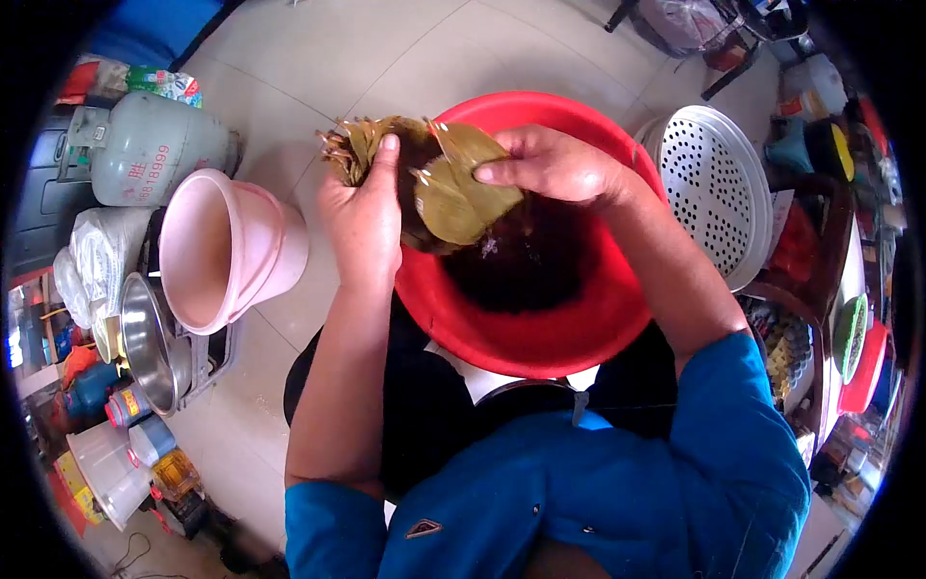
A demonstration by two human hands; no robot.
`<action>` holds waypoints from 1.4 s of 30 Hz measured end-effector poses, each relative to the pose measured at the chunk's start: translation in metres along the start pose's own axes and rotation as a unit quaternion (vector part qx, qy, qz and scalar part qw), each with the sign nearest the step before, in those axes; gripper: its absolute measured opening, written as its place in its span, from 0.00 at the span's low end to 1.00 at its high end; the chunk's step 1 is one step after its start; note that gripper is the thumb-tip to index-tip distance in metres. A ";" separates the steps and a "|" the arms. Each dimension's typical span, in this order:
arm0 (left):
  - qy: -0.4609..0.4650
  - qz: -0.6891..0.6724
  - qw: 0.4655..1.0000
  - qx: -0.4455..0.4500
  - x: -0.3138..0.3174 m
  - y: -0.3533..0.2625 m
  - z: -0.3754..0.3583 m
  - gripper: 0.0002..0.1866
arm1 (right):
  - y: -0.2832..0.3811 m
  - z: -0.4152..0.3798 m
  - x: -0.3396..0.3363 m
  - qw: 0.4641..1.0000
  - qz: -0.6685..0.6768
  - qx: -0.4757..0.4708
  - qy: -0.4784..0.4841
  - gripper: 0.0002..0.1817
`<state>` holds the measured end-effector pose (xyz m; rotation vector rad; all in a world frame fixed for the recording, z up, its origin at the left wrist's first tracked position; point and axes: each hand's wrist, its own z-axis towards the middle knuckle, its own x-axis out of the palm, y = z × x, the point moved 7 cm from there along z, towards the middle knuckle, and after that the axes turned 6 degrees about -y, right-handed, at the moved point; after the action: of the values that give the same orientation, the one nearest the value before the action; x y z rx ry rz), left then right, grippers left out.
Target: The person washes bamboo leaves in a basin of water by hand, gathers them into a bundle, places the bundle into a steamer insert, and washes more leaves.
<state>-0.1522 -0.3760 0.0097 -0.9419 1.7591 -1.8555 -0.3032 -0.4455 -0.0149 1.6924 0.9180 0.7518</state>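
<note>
My left hand [362, 207] is closed round a stacked bundle of broad olive-brown leaves [371, 140], their cut stems poking up past the thumb. Between thumb and fingers, my right hand [559, 166] pinches the edge of a few more leaves [463, 193] of the same kind, spread flat beside the bundle. Both hands are over the far left side of a large red basin [521, 357]. Dark liquid or dark matter fills the inside of the basin below the leaves. The fingers behind the leaves are hidden.
To the left stand a pale pink bucket [280, 241], a steel bowl [145, 338] and a grey gas cylinder [145, 145]. A white perforated steamer tray [709, 183] leans at the right of the basin. Tiled floor [289, 48] stretches beyond.
</note>
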 end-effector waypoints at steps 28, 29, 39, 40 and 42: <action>-0.040 0.012 0.998 0.056 -0.023 -0.025 0.010 0.11 | -0.226 0.012 -0.049 0.973 -0.082 0.211 -0.046 0.14; -0.032 0.028 0.997 0.058 -0.021 -0.024 0.009 0.11 | -0.188 0.017 -0.049 0.970 -0.185 0.157 -0.023 0.13; 0.071 0.012 0.997 -0.006 0.006 -0.016 -0.015 0.11 | 0.016 0.018 0.036 0.993 -0.070 -0.049 0.083 0.16; 0.116 -0.043 0.992 -0.016 0.006 -0.016 -0.015 0.11 | 0.018 0.021 0.039 0.993 -0.012 -0.061 0.099 0.16; 0.191 0.124 0.967 0.112 0.012 -0.034 -0.025 0.14 | 0.019 0.025 0.041 0.990 0.047 -0.073 0.113 0.16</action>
<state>-0.1727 -0.3628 0.0461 -0.2754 1.7278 -2.1089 -0.2570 -0.4258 -0.0014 1.5514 0.9188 1.0653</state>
